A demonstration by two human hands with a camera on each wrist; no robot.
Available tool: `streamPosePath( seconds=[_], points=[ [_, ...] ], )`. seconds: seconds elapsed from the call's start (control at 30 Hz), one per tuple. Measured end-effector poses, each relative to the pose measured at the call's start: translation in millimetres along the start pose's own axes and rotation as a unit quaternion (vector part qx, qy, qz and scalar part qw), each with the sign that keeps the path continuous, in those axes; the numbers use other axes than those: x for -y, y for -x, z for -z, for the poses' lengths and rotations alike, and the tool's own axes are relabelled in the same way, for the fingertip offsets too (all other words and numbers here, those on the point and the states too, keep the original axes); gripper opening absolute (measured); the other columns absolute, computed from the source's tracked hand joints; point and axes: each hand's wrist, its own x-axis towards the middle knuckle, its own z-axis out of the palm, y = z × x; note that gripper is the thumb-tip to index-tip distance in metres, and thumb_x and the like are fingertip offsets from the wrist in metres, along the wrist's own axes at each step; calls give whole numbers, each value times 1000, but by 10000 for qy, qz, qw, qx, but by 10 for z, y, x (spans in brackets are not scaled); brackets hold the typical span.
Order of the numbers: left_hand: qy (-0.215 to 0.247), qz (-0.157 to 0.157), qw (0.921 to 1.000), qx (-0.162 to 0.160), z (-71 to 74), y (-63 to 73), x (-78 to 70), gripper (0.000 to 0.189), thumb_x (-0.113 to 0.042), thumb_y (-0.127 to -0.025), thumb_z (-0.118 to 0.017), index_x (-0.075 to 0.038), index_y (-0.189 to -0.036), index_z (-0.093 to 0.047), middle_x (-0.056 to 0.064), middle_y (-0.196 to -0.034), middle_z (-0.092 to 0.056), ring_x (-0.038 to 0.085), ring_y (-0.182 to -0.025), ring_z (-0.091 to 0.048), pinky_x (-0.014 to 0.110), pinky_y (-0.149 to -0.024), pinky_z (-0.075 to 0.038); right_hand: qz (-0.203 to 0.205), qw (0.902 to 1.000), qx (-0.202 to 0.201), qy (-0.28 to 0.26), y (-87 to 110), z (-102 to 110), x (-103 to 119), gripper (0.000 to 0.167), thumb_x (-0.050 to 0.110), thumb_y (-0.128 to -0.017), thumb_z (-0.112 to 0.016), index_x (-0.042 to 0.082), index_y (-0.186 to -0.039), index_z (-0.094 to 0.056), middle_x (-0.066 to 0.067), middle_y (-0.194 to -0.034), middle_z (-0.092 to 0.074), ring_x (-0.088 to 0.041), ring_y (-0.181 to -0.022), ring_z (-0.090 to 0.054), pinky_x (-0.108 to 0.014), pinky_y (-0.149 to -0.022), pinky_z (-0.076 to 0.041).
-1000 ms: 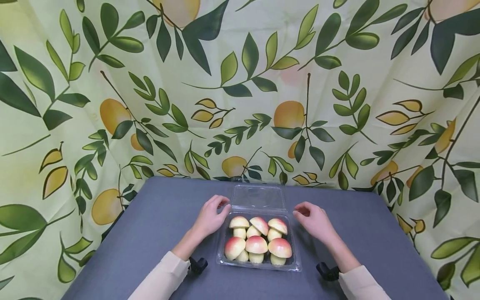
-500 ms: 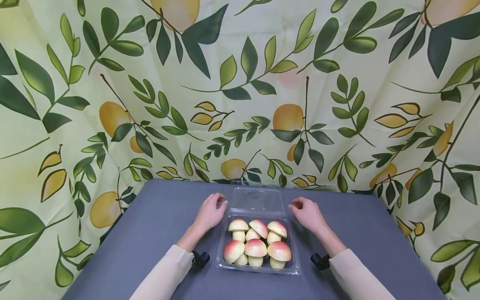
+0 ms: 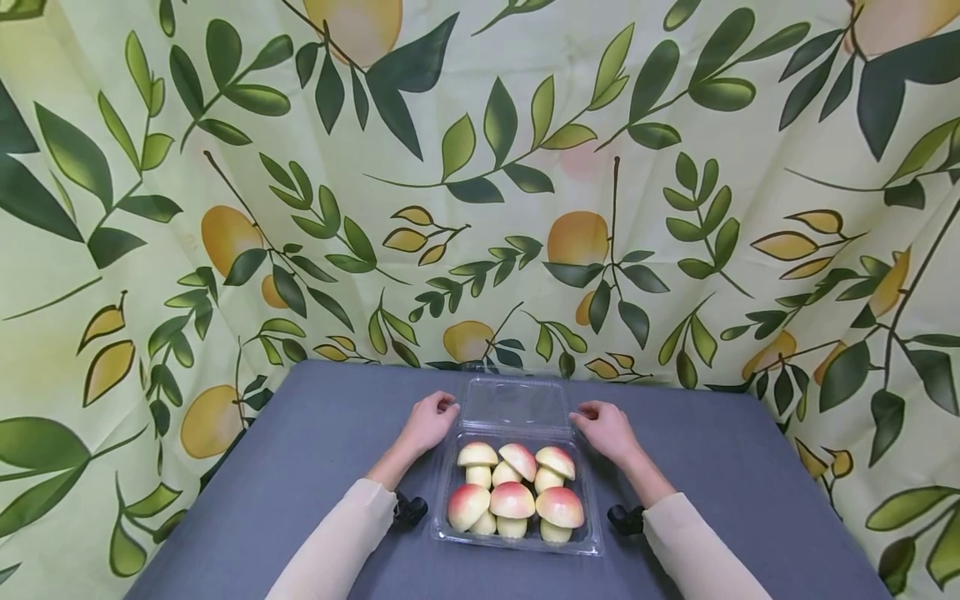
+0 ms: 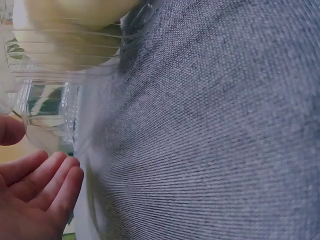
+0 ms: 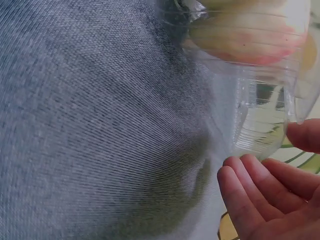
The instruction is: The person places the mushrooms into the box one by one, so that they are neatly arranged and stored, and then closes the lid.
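A clear plastic clamshell box [image 3: 592, 533] rests on the table, holding several mushroom-shaped pieces [image 3: 512, 500] with cream stems and pink-tinged caps in two rows. Its transparent lid [image 3: 516, 402] is folded back toward the wall. Beside the lid's left edge is my left hand [image 3: 431, 418], its fingers loosely bent and apart from the thumb; the left wrist view has the fingers [image 4: 60, 185] close to the clear plastic. My right hand [image 3: 606, 427] is at the lid's right edge. In the right wrist view its thumb [image 5: 304, 135] appears near the plastic, with a gap to the fingers; contact is unclear.
The table [image 3: 300, 467] is covered in grey-blue cloth. Behind it and along both sides hangs a curtain [image 3: 480, 208] printed with leaves and fruit. A black wrist mount [image 3: 411, 510] sits on the left wrist, and another black mount [image 3: 626, 518] on the right.
My right hand has moved left, in to the lid's right edge. The left hand has shifted only slightly beside the lid. Box and mushroom-shaped pieces stay in place.
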Motion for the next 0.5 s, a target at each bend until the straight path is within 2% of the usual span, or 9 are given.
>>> streamPosePath(
  seconds=[0.17,0.27,0.5],
  points=[
    [63,192,9998,42,-10,14,2,24,-16,-100,-60,2,-112,-71,9,-98,-70,26,-94,-66,45,-86,-53,-72,9998,34,-174,-10,-34,-56,43,22,-97,-65,-13,-123,-64,-23,-106,-71,-29,-89,-69,-42,-75,-57],
    [94,165,9998,35,-9,10,-3,24,-15,-100,-60,3,-112,-71,9,-97,-70,26,-94,-66,45,-86,-53,-138,9993,84,-349,-17,-36,-78,44,22,-97,-66,-13,-124,-63,-20,-103,-72,-25,-84,-69,-37,-72,-57],
    [175,5,9998,-48,21,-15,-52,25,-12,-98,-60,6,-114,-69,11,-97,-71,28,-94,-67,46,-87,-54,-67,9990,60,-434,-22,14,-31,43,18,-98,-65,-14,-127,-61,-24,-106,-70,-28,-87,-69,-40,-73,-57]
  ],
)
